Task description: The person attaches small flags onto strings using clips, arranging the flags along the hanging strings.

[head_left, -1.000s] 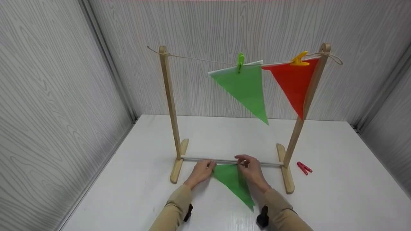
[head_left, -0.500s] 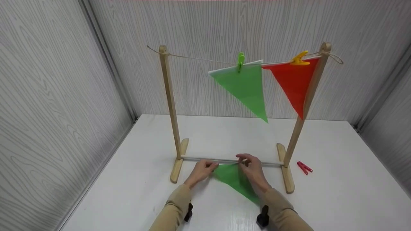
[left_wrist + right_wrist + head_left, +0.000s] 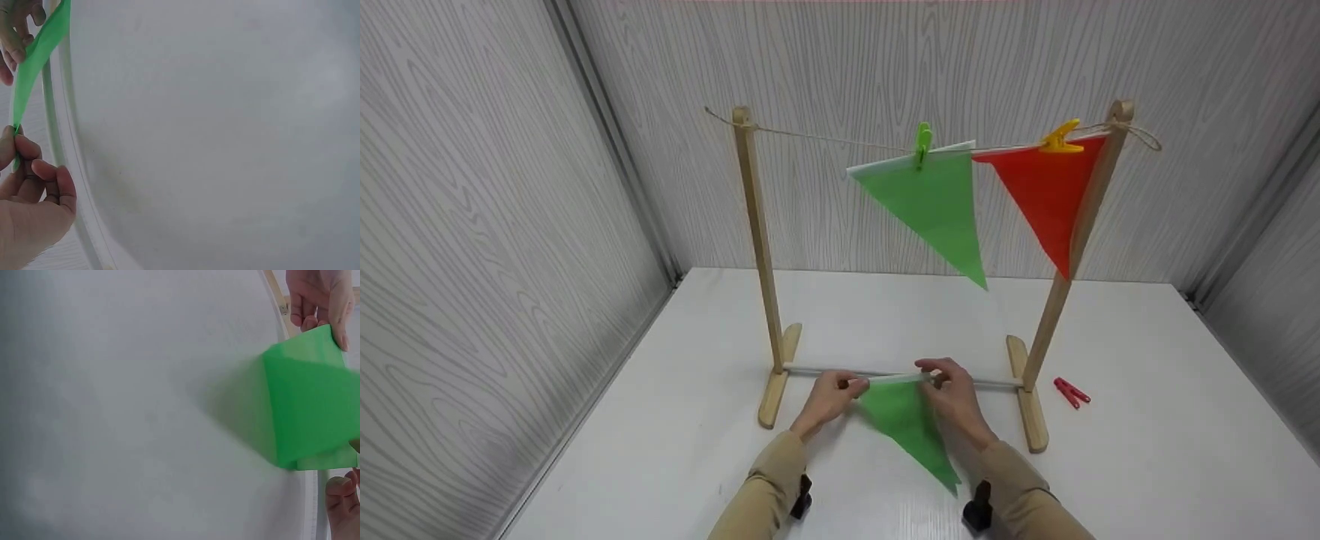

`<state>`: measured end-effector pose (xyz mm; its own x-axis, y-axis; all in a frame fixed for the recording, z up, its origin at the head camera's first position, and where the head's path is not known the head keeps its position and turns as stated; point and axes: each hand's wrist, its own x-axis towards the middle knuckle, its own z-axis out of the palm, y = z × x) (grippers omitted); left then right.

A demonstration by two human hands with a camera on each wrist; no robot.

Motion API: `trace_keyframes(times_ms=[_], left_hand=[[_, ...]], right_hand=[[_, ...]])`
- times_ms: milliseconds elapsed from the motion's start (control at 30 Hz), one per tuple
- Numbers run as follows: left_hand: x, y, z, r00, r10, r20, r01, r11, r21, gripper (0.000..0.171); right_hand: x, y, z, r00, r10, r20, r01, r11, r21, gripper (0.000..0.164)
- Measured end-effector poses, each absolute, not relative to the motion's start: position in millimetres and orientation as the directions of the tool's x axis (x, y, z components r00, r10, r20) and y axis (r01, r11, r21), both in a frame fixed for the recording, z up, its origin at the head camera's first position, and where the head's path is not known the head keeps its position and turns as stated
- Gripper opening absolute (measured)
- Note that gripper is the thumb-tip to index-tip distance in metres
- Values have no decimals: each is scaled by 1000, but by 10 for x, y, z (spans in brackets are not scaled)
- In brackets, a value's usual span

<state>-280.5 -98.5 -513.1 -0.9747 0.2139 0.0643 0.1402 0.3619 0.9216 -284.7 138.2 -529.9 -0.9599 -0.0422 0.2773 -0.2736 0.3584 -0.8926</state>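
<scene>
A green triangular pennant (image 3: 906,420) with a white strip along its top edge hangs between my two hands over the table, point toward me. My left hand (image 3: 826,401) pinches its left top corner between thumb and fingers; the left wrist view shows that grip on the green flag (image 3: 35,62). At the opposite corner, thumb and fingers of my right hand (image 3: 952,394) pinch the strip, with the index finger stretched forward. Seen from the right wrist, the green cloth (image 3: 309,399) spreads between both hands and covers part of the right one.
A wooden stand (image 3: 757,240) with a white crossbar (image 3: 810,369) rises just beyond my hands. On its string hang another green pennant (image 3: 937,202) under a green clip (image 3: 922,142) and a red pennant (image 3: 1042,195) under a yellow clip (image 3: 1061,140). A red clothespin (image 3: 1070,392) lies at right.
The pennant's top edge has tilted up so its white strip now shows. Its tip swung right behind the right wrist, then back into view. Both hands shifted slightly.
</scene>
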Motion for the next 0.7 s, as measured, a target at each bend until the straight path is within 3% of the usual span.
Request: trace_keyframes(times_ms=[167,333,500,700], left_hand=[[-2812,-1006,-5144,-982,158,105,153,330,932,23],[-2842,-1040,-5167,-982,105,158,181,265,947,23],[-2883,-1070,-5201,-985,35,172,175,246,953,21],[-2874,-1097,-5179,-989,-12,144,137,254,957,22]], right_hand=[[-2805,1540,-5269,-947,24,322,-293,354,-888,29],[-2720,1875,-5229,-912,251,323,-233,331,-914,25],[-2628,2274,-5196,-815,484,319,-205,274,-940,23],[-2545,2658,-5208,-737,626,253,-114,254,-960,21]])
